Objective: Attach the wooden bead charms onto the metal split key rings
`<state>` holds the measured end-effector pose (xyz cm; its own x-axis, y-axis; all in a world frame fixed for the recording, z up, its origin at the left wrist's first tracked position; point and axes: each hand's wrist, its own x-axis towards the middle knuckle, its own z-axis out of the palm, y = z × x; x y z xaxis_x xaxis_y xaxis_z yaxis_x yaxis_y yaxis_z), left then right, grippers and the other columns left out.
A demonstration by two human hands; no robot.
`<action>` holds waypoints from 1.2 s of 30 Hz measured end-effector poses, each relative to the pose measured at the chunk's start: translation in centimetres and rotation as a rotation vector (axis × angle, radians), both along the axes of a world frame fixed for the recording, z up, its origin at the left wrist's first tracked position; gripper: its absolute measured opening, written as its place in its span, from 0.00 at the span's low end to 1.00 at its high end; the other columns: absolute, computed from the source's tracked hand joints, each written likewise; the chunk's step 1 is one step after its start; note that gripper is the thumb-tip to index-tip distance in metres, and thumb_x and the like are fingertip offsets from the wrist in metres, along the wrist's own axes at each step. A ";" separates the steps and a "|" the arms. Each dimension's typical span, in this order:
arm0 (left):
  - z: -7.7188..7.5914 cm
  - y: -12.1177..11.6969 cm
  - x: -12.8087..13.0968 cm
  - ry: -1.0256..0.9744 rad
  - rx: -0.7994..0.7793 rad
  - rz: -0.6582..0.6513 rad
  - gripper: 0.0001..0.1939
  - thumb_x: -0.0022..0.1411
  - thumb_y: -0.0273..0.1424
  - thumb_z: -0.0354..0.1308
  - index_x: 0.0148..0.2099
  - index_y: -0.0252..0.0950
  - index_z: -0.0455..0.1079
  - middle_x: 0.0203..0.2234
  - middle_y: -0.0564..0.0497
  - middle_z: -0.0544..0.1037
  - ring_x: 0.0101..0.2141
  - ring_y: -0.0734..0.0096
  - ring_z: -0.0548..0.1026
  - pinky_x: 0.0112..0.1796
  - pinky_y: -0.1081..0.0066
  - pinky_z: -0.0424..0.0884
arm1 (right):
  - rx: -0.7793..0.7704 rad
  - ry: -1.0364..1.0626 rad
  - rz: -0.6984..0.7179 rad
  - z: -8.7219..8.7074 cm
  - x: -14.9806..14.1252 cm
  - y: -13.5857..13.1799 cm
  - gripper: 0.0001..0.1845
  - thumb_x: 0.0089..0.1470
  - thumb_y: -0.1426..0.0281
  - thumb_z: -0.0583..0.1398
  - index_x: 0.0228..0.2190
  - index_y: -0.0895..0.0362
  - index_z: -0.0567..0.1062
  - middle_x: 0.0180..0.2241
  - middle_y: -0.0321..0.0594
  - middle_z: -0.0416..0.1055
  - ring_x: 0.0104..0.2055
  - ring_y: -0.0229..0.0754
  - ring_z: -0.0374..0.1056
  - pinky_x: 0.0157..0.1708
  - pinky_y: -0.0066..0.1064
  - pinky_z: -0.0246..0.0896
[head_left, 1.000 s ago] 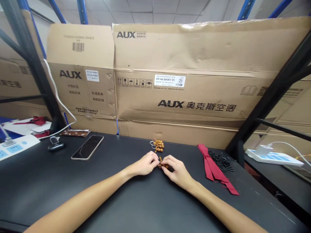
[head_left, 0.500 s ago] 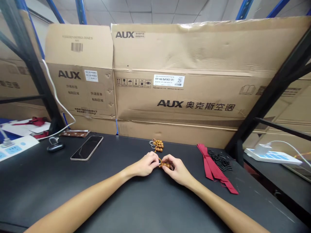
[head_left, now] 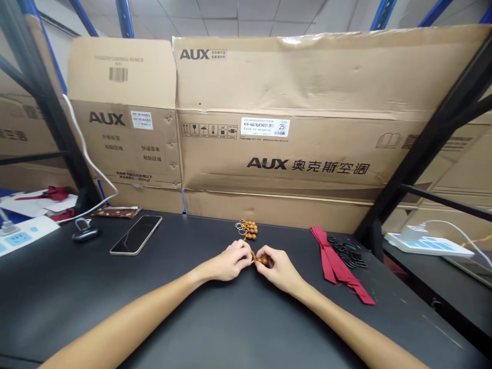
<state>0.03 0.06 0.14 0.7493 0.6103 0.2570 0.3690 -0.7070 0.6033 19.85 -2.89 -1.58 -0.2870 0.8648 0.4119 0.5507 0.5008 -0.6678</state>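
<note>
Both hands meet over the middle of the black table, on one brown wooden gourd keychain. My left hand is closed, pinching the end with the cord and ring; its fingertips hide most of that end. From the other side, my right hand grips the gourd-shaped beads between thumb and fingers. Just beyond the hands lies a small group of similar gourd keychains with thin metal rings towards the left.
Red ribbon strips and black clips lie to the right. On the left are a phone, a small black case, a brown packet and a power strip. Cardboard walls the back.
My right fingertips have shifted slightly left along the keychain, closer to my left fingers. The left hand keeps its pinch. The whole view has moved a little.
</note>
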 end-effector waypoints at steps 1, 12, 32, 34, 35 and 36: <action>0.1 0.0 0.0 0.001 -0.001 -0.003 0.09 0.69 0.32 0.45 0.37 0.37 0.65 0.41 0.48 0.66 0.43 0.67 0.64 0.49 0.65 0.62 | 0.009 -0.009 0.001 0.1 0.0 0.0 0.03 0.50 0.70 0.57 0.28 0.56 0.70 0.20 0.30 0.62 0.21 0.33 0.55 0.22 0.25 0.52; -0.4 0.2 0.0 -0.028 0.015 -0.001 0.09 0.68 0.31 0.46 0.35 0.37 0.64 0.41 0.49 0.67 0.43 0.67 0.64 0.49 0.65 0.62 | 0.109 -0.069 0.045 0.3 0.0 -0.1 0.06 0.54 0.70 0.56 0.30 0.56 0.73 0.26 0.36 0.70 0.27 0.38 0.64 0.30 0.28 0.60; -0.4 -0.2 0.4 -0.049 0.052 0.008 0.08 0.67 0.30 0.47 0.35 0.37 0.64 0.41 0.48 0.67 0.43 0.66 0.64 0.48 0.65 0.63 | 0.299 -0.315 -0.145 0.0 -0.7 -0.8 0.03 0.51 0.71 0.57 0.26 0.55 0.69 0.25 0.38 0.70 0.27 0.40 0.65 0.30 0.29 0.58; -0.4 -0.3 0.4 -0.042 0.060 0.005 0.08 0.67 0.30 0.47 0.35 0.37 0.65 0.41 0.48 0.67 0.43 0.66 0.64 0.48 0.65 0.63 | 0.283 -0.304 -0.154 0.0 -0.8 -0.8 0.03 0.50 0.71 0.57 0.25 0.55 0.69 0.23 0.36 0.69 0.25 0.39 0.64 0.29 0.29 0.57; -0.3 -0.3 0.4 -0.035 0.067 0.003 0.08 0.67 0.30 0.46 0.35 0.37 0.65 0.41 0.48 0.67 0.43 0.66 0.64 0.48 0.64 0.63 | 0.258 -0.287 -0.150 0.0 -0.8 -0.7 0.03 0.49 0.71 0.58 0.24 0.54 0.69 0.22 0.35 0.69 0.24 0.38 0.64 0.27 0.28 0.57; -0.3 -0.4 0.4 -0.025 0.075 0.000 0.08 0.67 0.30 0.46 0.36 0.37 0.65 0.41 0.48 0.67 0.43 0.65 0.64 0.48 0.64 0.63 | 0.222 -0.262 -0.143 0.0 -0.7 -0.7 0.04 0.49 0.71 0.58 0.24 0.54 0.68 0.21 0.34 0.68 0.22 0.37 0.62 0.26 0.27 0.56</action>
